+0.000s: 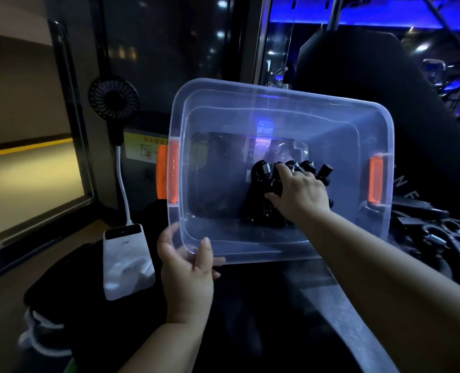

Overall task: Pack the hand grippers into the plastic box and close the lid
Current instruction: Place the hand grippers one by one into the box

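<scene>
At 9 o'clock of the box, a small fan (113, 98) and a white power bank (126, 261) stand clear of your work. Your left grip (187, 275) pinches the clear plastic box (277, 90) at its 7 o'clock corner, thumb over the rim and fingers beneath, holding it tipped toward you. The box looks light, but its thin walls will likely flex and its smooth plastic can slip, so hold it by the stiffer rim. An orange latch (169, 172) sits on the 9 o'clock side and a second orange latch (375, 180) at 3 o'clock.

Inside, your right grip (300, 195) curls over a bunch of black hand grippers (261, 181) lying on the floor of the box toward 4 o'clock. They look rigid and fairly heavy for their size, with steel springs. Take them by the handles, not the coils, and expect them to slide toward the lower wall.

A pile of loose hand grippers (439, 238) waits on the table at 4 o'clock of the box. You cannot pick out the lid with certainty.
</scene>
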Action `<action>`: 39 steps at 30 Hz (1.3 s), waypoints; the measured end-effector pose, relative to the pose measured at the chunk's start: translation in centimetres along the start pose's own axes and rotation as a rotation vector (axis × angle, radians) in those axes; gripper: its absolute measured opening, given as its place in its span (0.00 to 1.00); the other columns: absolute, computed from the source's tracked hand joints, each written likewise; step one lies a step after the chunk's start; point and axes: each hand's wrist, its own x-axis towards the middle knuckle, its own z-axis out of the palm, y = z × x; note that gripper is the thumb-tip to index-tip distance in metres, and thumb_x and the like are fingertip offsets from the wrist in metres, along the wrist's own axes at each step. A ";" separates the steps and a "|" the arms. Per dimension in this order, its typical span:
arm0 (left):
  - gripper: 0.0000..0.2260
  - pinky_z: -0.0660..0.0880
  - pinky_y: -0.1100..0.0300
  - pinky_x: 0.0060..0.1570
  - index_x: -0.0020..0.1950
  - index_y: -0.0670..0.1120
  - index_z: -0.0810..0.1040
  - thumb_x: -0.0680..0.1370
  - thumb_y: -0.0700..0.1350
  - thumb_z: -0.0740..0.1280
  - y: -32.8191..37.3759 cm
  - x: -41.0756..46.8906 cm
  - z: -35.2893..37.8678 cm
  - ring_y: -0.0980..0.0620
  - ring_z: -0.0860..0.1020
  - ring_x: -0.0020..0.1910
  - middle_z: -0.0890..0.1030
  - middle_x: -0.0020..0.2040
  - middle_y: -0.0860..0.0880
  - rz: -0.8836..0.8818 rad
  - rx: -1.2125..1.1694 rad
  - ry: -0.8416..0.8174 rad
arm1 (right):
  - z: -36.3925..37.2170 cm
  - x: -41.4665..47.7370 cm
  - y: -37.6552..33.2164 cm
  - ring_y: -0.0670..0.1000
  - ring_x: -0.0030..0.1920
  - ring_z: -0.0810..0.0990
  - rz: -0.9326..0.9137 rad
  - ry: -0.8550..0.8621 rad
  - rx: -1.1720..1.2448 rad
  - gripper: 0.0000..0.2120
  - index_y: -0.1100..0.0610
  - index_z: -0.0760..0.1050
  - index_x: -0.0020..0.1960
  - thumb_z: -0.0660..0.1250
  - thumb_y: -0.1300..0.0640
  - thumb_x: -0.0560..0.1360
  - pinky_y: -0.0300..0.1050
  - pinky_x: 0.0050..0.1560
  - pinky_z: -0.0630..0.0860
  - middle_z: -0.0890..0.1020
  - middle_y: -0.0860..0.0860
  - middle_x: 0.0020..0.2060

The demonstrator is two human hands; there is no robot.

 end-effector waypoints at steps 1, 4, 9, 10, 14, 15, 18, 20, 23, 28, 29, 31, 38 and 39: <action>0.20 0.73 0.65 0.24 0.63 0.52 0.61 0.78 0.36 0.64 0.0 0.0 0.0 0.52 0.82 0.29 0.78 0.35 0.46 0.001 -0.002 0.000 | 0.0 -0.3 0.3 0.60 0.59 0.72 0.007 0.016 -0.007 0.30 0.51 0.64 0.68 0.66 0.38 0.72 0.53 0.55 0.70 0.77 0.56 0.56; 0.20 0.73 0.65 0.23 0.63 0.52 0.61 0.78 0.36 0.64 -0.1 0.0 0.0 0.51 0.82 0.29 0.78 0.35 0.46 -0.005 -0.013 -0.005 | 0.1 -0.8 1.2 0.59 0.64 0.67 0.035 0.059 0.009 0.33 0.48 0.64 0.71 0.68 0.38 0.70 0.54 0.61 0.66 0.71 0.55 0.62; 0.20 0.72 0.65 0.23 0.63 0.53 0.60 0.78 0.36 0.64 -0.2 0.0 0.0 0.51 0.82 0.29 0.79 0.35 0.45 0.004 -0.003 -0.005 | 0.9 -0.6 2.6 0.54 0.74 0.54 -0.064 -0.025 0.007 0.41 0.44 0.55 0.76 0.66 0.33 0.69 0.56 0.68 0.59 0.57 0.50 0.74; 0.20 0.72 0.65 0.23 0.63 0.54 0.60 0.78 0.37 0.63 -0.3 0.1 0.0 0.51 0.82 0.29 0.79 0.36 0.43 0.004 0.001 -0.007 | 1.1 -0.5 2.7 0.53 0.76 0.51 -0.101 -0.062 -0.011 0.45 0.44 0.51 0.77 0.66 0.31 0.68 0.56 0.70 0.56 0.54 0.48 0.76; 0.20 0.72 0.65 0.23 0.66 0.51 0.60 0.78 0.37 0.63 -0.6 0.3 0.1 0.50 0.82 0.29 0.79 0.38 0.41 0.006 0.012 -0.019 | 2.1 0.4 2.5 0.49 0.77 0.40 -0.137 -0.163 -0.032 0.53 0.48 0.41 0.78 0.66 0.30 0.66 0.59 0.75 0.46 0.44 0.43 0.78; 0.20 0.72 0.65 0.23 0.66 0.50 0.60 0.78 0.37 0.63 -0.7 0.3 0.0 0.50 0.82 0.29 0.80 0.38 0.42 0.009 0.013 -0.022 | 2.2 0.6 2.5 0.49 0.77 0.40 -0.137 -0.171 -0.038 0.54 0.48 0.40 0.78 0.66 0.30 0.66 0.60 0.75 0.45 0.43 0.43 0.78; 0.19 0.72 0.65 0.23 0.65 0.51 0.60 0.79 0.37 0.63 -0.8 0.4 0.0 0.50 0.82 0.29 0.80 0.37 0.43 0.017 0.013 -0.024 | 2.2 1.1 2.4 0.50 0.77 0.39 -0.151 -0.188 -0.054 0.55 0.48 0.39 0.78 0.67 0.29 0.65 0.61 0.75 0.44 0.42 0.43 0.78; 0.20 0.72 0.65 0.23 0.65 0.52 0.60 0.79 0.37 0.63 -0.8 0.4 -0.1 0.51 0.82 0.29 0.80 0.37 0.43 0.021 0.016 -0.022 | 2.3 1.1 2.5 0.50 0.77 0.40 -0.158 -0.184 -0.055 0.56 0.48 0.39 0.78 0.68 0.29 0.64 0.61 0.75 0.45 0.43 0.43 0.78; 0.20 0.73 0.65 0.23 0.65 0.51 0.60 0.78 0.37 0.63 -1.0 0.4 -0.1 0.51 0.82 0.29 0.80 0.38 0.42 0.027 0.015 -0.022 | 2.3 0.8 2.7 0.49 0.77 0.40 -0.156 -0.171 -0.039 0.56 0.47 0.39 0.78 0.68 0.29 0.64 0.61 0.75 0.45 0.43 0.43 0.78; 0.20 0.73 0.65 0.24 0.65 0.51 0.60 0.79 0.37 0.63 -1.0 0.4 -0.1 0.51 0.83 0.30 0.79 0.39 0.40 0.023 0.026 -0.017 | 1.3 -0.2 2.6 0.50 0.77 0.41 -0.110 -0.119 0.046 0.49 0.46 0.43 0.78 0.63 0.29 0.68 0.59 0.75 0.44 0.44 0.45 0.78; 0.19 0.73 0.66 0.24 0.65 0.51 0.60 0.79 0.37 0.63 -0.9 0.3 -0.1 0.51 0.83 0.31 0.79 0.39 0.41 0.018 0.028 -0.014 | 0.9 -0.5 2.7 0.50 0.78 0.41 -0.101 -0.098 0.070 0.47 0.46 0.45 0.78 0.62 0.29 0.69 0.59 0.75 0.45 0.45 0.46 0.78; 0.20 0.73 0.66 0.25 0.67 0.50 0.61 0.79 0.37 0.63 -0.8 0.3 0.0 0.52 0.83 0.30 0.79 0.40 0.41 0.006 0.028 -0.011 | 0.1 -1.3 3.0 0.50 0.78 0.42 -0.079 -0.056 0.117 0.44 0.45 0.47 0.78 0.60 0.29 0.70 0.58 0.74 0.45 0.47 0.47 0.78; 0.20 0.73 0.67 0.25 0.68 0.46 0.60 0.79 0.38 0.63 -0.7 0.1 -0.1 0.53 0.82 0.30 0.80 0.37 0.44 -0.005 0.055 -0.006 | -2.0 -6.9 6.8 0.56 0.75 0.56 -0.019 0.159 0.277 0.39 0.49 0.65 0.72 0.55 0.27 0.68 0.58 0.71 0.57 0.66 0.54 0.72; 0.20 0.73 0.67 0.25 0.68 0.47 0.60 0.79 0.38 0.63 -0.7 0.2 -0.2 0.53 0.82 0.30 0.79 0.38 0.45 -0.008 0.056 -0.005 | -2.3 -7.9 7.9 0.57 0.74 0.59 -0.008 0.188 0.269 0.38 0.51 0.67 0.71 0.54 0.28 0.69 0.55 0.70 0.58 0.69 0.55 0.69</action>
